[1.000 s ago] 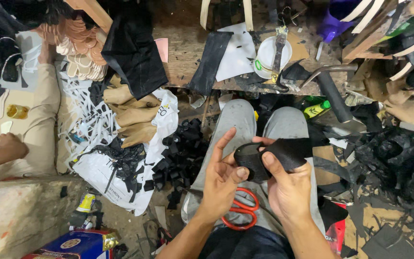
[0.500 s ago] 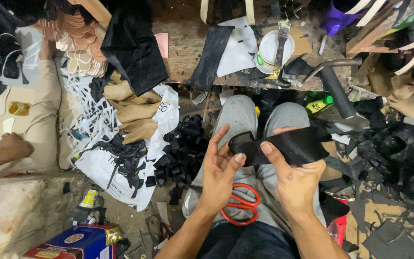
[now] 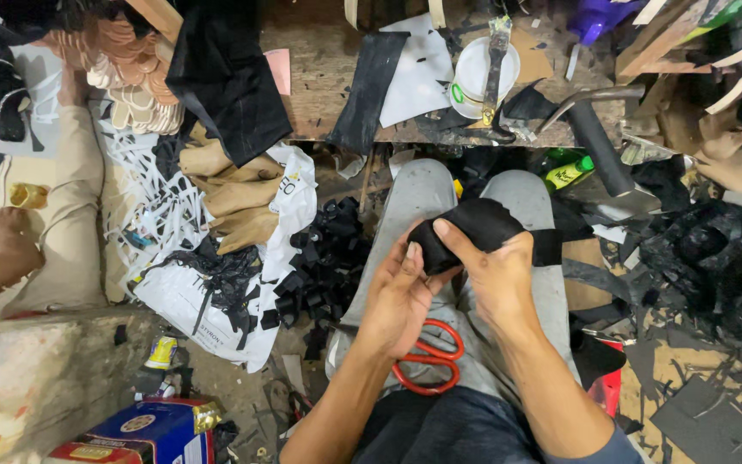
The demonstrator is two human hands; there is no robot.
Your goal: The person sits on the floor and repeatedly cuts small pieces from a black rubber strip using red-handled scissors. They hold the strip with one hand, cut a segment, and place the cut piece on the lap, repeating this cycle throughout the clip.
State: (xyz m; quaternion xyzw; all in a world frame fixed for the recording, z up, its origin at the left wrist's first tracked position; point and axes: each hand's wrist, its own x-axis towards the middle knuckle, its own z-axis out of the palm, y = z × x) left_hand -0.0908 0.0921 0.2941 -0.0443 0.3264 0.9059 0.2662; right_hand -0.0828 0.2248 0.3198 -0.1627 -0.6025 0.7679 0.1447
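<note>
Across the top, a wooden desk (image 3: 319,86), cluttered and close enough to reach from the seat: black sheet (image 3: 369,82), white paper (image 3: 414,77), a white bowl (image 3: 478,69) with a flat tool (image 3: 495,51) laid over its rim, probably to keep the tool off the wood. Just right of the bowl, a hammer (image 3: 599,142), head hanging off the desk edge, handle toward the lap for a quick grab. Left of the knees, a white plastic sack (image 3: 216,292) spread flat on the floor, catching black offcuts (image 3: 319,258) and tan pieces (image 3: 234,193) sorted in rough heaps. Farther left, a co-worker's hand (image 3: 9,228) resting on a beige cushion (image 3: 70,223). Bottom left, a blue box (image 3: 152,430) on the floor. On the lap, red-handled scissors (image 3: 427,361), parked between the thighs, within easy reach. Above the knees, a black strip (image 3: 474,228) held up in front, doubled over on itself. Right hand (image 3: 495,275) wrapped over the fold, forefinger pressing along the top to hold the bend. Left hand (image 3: 401,288) pinching the near end, thumb and fingers closed on the strip to steady it.
</note>
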